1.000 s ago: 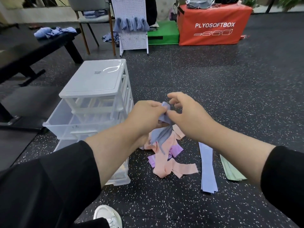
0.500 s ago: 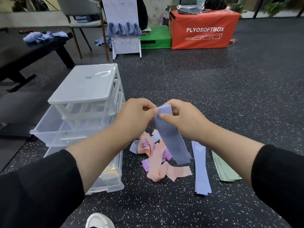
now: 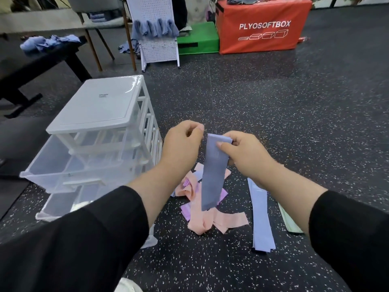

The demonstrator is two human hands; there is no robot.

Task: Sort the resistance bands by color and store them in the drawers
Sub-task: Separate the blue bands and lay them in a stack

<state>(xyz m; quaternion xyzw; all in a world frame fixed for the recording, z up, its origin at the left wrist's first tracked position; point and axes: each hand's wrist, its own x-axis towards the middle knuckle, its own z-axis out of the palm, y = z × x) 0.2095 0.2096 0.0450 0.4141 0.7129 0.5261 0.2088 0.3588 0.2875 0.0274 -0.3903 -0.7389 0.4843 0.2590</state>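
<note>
Seen from the head camera: right hand (image 3: 246, 152), fingers pinching the top of a blue-grey band (image 3: 213, 173) hanging over a heap of peach and purple bands (image 3: 202, 220) on the floor (image 3: 294, 127); left hand (image 3: 182, 144) beside it, fingers curled, holding nothing; lilac stack (image 3: 261, 218) and green stack (image 3: 289, 222) to the right; drawer unit (image 3: 94, 108) left, two drawers pulled out; "PLYOSOFTBOX" on the orange box (image 3: 263, 26) behind
</note>
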